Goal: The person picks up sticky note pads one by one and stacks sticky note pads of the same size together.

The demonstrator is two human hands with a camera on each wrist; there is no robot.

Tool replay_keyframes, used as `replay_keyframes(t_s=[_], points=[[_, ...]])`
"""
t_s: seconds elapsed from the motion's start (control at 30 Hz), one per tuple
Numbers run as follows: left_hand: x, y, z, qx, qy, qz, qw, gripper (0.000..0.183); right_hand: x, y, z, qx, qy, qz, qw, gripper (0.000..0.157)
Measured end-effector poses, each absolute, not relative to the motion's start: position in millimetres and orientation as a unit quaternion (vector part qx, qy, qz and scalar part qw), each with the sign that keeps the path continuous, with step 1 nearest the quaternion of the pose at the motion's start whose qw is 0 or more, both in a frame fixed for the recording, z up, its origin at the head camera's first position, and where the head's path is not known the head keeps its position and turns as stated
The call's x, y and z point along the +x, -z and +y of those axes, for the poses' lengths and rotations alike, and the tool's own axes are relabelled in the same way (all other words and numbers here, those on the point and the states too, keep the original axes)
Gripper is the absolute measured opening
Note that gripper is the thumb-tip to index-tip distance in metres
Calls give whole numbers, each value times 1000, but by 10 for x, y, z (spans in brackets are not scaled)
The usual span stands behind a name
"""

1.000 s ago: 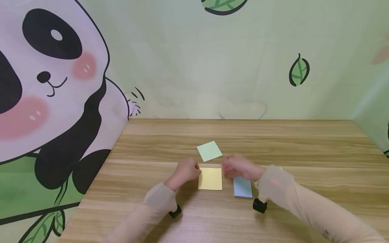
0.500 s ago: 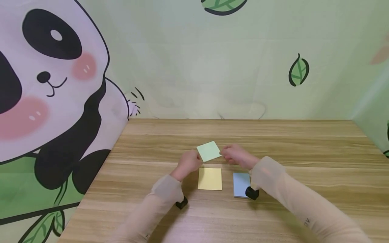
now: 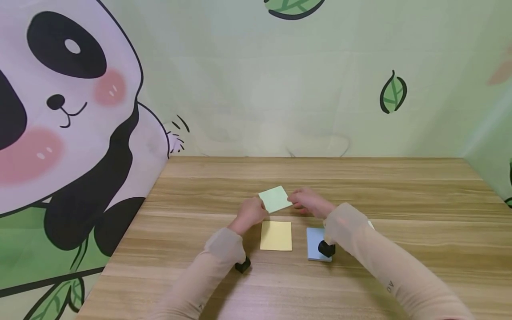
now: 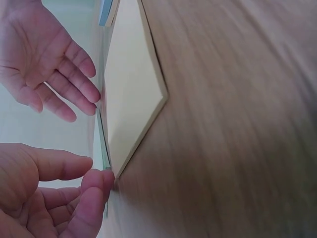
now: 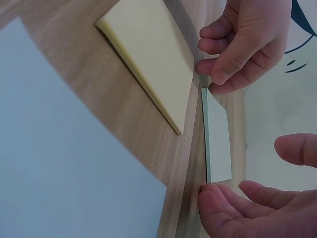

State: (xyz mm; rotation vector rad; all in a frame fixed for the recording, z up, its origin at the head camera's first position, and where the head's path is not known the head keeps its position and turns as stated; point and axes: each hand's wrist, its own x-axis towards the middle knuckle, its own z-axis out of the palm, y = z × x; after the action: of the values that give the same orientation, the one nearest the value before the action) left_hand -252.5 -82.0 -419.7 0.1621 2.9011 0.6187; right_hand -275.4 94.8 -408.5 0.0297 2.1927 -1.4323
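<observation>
A pale green sticky note pad [image 3: 275, 199] lies turned at an angle on the wooden table. My left hand [image 3: 252, 212] is at its left corner, fingertips right by the edge and fingers loosely bent. At the opposite corner is my right hand [image 3: 311, 202], its fingers touching the pad's edge. The right wrist view shows the green pad [image 5: 218, 141] flat between both hands, with the right thumb held away from it. Nearer to me lies a yellow sticky note pad [image 3: 276, 236], squared to the table. A blue pad [image 3: 314, 244] sits to its right, partly covered by the right wrist's black camera.
The wooden table [image 3: 400, 191] reaches back to a wall cloth [image 3: 240, 89] printed with a panda and leaves. A small pale corner of something [image 3: 371, 224] shows behind the right sleeve. Black wrist cameras hang below both forearms.
Both hands have moved away from me, from beside the yellow pad to the two corners of the green pad. The pads have stayed nearly in place.
</observation>
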Motion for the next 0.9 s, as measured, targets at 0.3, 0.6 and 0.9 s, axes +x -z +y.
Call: replay_keyframes(t_s=[0.3, 0.6, 0.9], points=[[-2535, 4200, -810, 55, -228, 968, 92, 12, -2752, 4069, 943, 17, 522, 811, 263, 33], [-2539, 4210, -812, 80, -218, 968, 92, 18, -2687, 4001, 991, 14, 520, 808, 278, 32], [-2582, 4211, -837, 69, -245, 963, 90, 27, -2712, 4029, 1061, 50, 530, 806, 259, 27]])
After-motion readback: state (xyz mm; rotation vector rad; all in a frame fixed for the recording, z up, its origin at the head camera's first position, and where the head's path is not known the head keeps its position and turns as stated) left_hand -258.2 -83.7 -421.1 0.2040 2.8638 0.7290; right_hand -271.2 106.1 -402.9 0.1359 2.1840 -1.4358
